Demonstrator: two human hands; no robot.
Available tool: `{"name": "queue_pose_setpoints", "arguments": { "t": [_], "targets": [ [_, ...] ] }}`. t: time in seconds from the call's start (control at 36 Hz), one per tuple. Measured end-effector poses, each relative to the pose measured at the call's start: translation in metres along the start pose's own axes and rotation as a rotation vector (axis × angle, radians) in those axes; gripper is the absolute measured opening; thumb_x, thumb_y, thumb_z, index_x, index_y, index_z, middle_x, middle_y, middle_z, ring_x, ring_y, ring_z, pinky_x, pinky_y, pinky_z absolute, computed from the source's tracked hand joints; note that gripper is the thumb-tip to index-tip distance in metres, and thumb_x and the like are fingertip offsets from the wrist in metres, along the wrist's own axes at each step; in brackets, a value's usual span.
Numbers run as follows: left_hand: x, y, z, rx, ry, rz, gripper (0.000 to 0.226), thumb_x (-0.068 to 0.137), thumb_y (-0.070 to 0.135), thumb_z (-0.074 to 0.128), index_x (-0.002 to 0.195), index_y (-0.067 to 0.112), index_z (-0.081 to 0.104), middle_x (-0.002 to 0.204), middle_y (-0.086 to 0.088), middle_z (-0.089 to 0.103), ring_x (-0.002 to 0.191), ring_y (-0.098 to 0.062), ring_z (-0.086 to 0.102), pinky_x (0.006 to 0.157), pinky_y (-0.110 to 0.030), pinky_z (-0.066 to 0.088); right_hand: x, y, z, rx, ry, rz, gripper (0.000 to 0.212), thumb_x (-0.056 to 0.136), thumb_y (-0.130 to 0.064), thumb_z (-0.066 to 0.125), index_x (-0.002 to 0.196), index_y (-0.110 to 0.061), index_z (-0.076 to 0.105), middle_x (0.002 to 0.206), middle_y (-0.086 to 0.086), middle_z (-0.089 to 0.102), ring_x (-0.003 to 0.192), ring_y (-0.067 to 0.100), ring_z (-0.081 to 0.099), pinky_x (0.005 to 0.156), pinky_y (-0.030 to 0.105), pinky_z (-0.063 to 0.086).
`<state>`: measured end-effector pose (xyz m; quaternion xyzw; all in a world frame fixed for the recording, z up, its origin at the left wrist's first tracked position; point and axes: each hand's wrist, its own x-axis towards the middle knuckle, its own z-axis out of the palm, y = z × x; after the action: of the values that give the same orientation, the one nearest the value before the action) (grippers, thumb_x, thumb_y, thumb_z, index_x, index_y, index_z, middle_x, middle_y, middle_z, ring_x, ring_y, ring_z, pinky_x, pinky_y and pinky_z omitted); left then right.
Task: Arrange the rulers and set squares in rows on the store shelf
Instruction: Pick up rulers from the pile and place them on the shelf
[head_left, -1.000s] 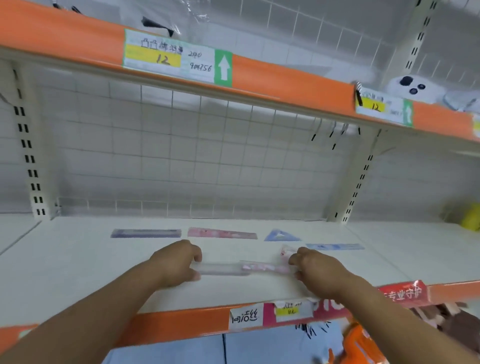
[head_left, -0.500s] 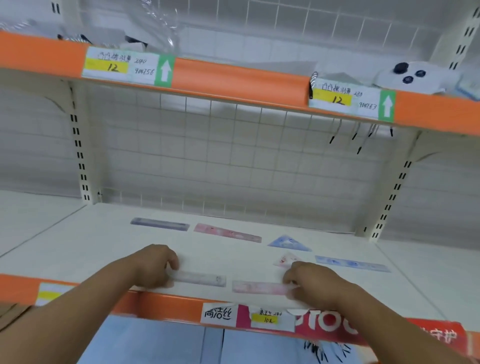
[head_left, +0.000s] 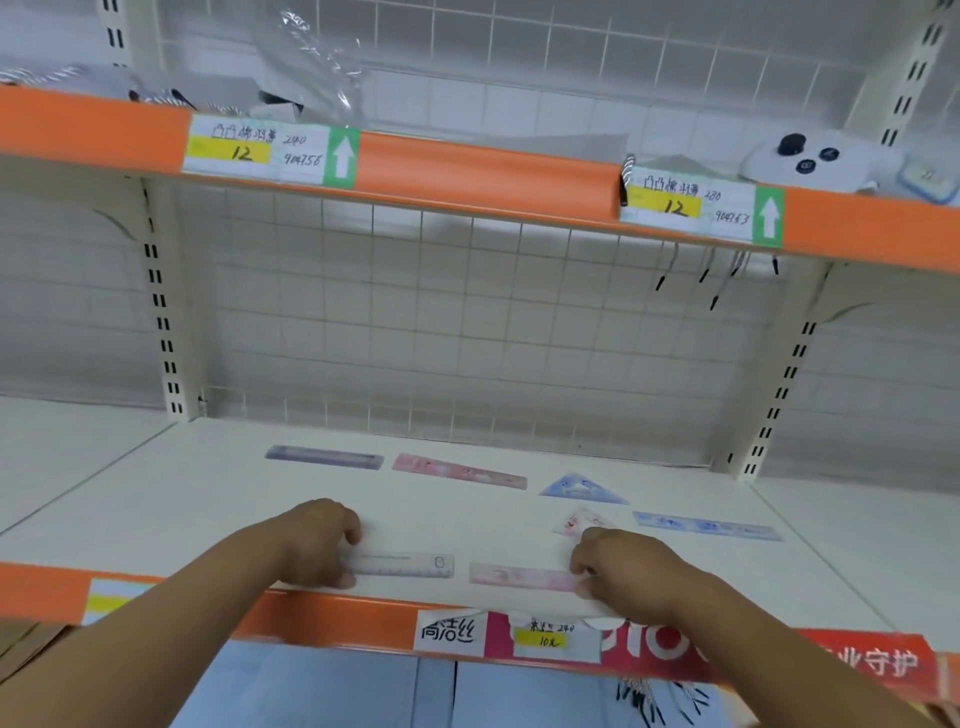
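White store shelf, wire grid behind, orange lip in front. Along that lip a front row is being laid. The left hand has its grip curled over the end of a clear ruler, and the right hand pinches the end of a pale pink ruler. Both lie flat, end to end, slightly apart. Farther back lie a purple ruler, a pink ruler, a blue ruler, a blue set square and a small pink set square. Next, I'd say: straighten both, then release.

A single head-worn wide-angle view looks forward and down, close over the shelf.
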<state>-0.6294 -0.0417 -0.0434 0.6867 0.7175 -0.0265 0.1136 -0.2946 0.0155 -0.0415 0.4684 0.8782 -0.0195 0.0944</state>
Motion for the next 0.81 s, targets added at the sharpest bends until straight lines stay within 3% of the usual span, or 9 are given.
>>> {"name": "queue_pose_setpoints", "arguments": {
  "t": [0.08, 0.17, 0.25, 0.36, 0.5, 0.64, 0.81],
  "targets": [
    [-0.001, 0.0, 0.0, 0.006, 0.001, 0.007, 0.053, 0.084, 0.037, 0.069, 0.131, 0.024, 0.049, 0.129, 0.001, 0.047, 0.118, -0.016, 0.048, 0.097, -0.021, 0.037, 0.0, 0.001, -0.002, -0.006, -0.004, -0.011, 0.023, 0.095, -0.015, 0.045, 0.102, -0.022, 0.065, 0.101, -0.006, 0.051, 0.096, 0.018, 0.05, 0.077, 0.03, 0.041],
    [-0.001, 0.0, 0.001, 0.01, 0.0, 0.007, 0.053, 0.084, 0.039, 0.068, 0.131, 0.025, 0.049, 0.128, 0.001, 0.047, 0.117, -0.015, 0.048, 0.097, -0.022, 0.038, 0.0, 0.001, -0.008, 0.009, -0.02, -0.002, 0.034, 0.089, -0.003, 0.042, 0.077, -0.034, 0.049, 0.082, -0.016, 0.039, 0.088, 0.015, 0.042, 0.072, 0.026, 0.038],
    [-0.002, -0.001, 0.001, 0.011, 0.001, 0.01, 0.053, 0.084, 0.039, 0.068, 0.131, 0.025, 0.049, 0.128, 0.001, 0.047, 0.116, -0.015, 0.048, 0.097, -0.021, 0.037, 0.003, 0.003, -0.011, 0.025, -0.041, 0.02, 0.031, 0.09, -0.004, 0.042, 0.083, -0.032, 0.051, 0.091, -0.012, 0.044, 0.093, 0.016, 0.048, 0.082, 0.03, 0.042],
    [-0.002, -0.001, 0.0, 0.01, -0.001, 0.012, 0.053, 0.084, 0.039, 0.068, 0.132, 0.025, 0.048, 0.129, 0.001, 0.046, 0.117, -0.016, 0.048, 0.098, -0.022, 0.037, 0.006, 0.002, -0.011, 0.024, -0.083, 0.04, 0.029, 0.093, -0.006, 0.041, 0.107, -0.022, 0.061, 0.1, -0.007, 0.044, 0.092, 0.016, 0.045, 0.085, 0.032, 0.042],
    [-0.001, -0.002, 0.0, 0.006, 0.0, 0.015, 0.053, 0.083, 0.039, 0.069, 0.131, 0.025, 0.048, 0.128, 0.0, 0.047, 0.115, -0.016, 0.049, 0.096, -0.022, 0.038, 0.009, -0.001, -0.01, 0.024, -0.036, 0.067, 0.027, 0.094, -0.01, 0.041, 0.104, -0.02, 0.064, 0.102, -0.004, 0.049, 0.094, 0.018, 0.051, 0.08, 0.03, 0.042],
    [-0.001, -0.003, 0.002, -0.009, -0.005, 0.019, 0.053, 0.083, 0.039, 0.07, 0.13, 0.026, 0.049, 0.124, 0.001, 0.047, 0.108, -0.014, 0.048, 0.095, -0.022, 0.039, 0.011, -0.001, -0.009, 0.021, 0.0, 0.061, 0.027, 0.096, -0.019, 0.045, 0.114, -0.024, 0.064, 0.118, -0.003, 0.056, 0.106, 0.018, 0.054, 0.086, 0.029, 0.045],
    [0.001, -0.004, 0.002, -0.015, -0.007, 0.028, 0.052, 0.082, 0.039, 0.07, 0.128, 0.026, 0.049, 0.123, 0.002, 0.047, 0.097, -0.011, 0.042, 0.094, -0.022, 0.04, 0.013, 0.001, -0.007, 0.05, -0.028, 0.035, 0.029, 0.093, -0.032, 0.056, 0.121, -0.026, 0.058, 0.105, -0.012, 0.044, 0.097, 0.009, 0.044, 0.085, 0.024, 0.04]
  ]
}}
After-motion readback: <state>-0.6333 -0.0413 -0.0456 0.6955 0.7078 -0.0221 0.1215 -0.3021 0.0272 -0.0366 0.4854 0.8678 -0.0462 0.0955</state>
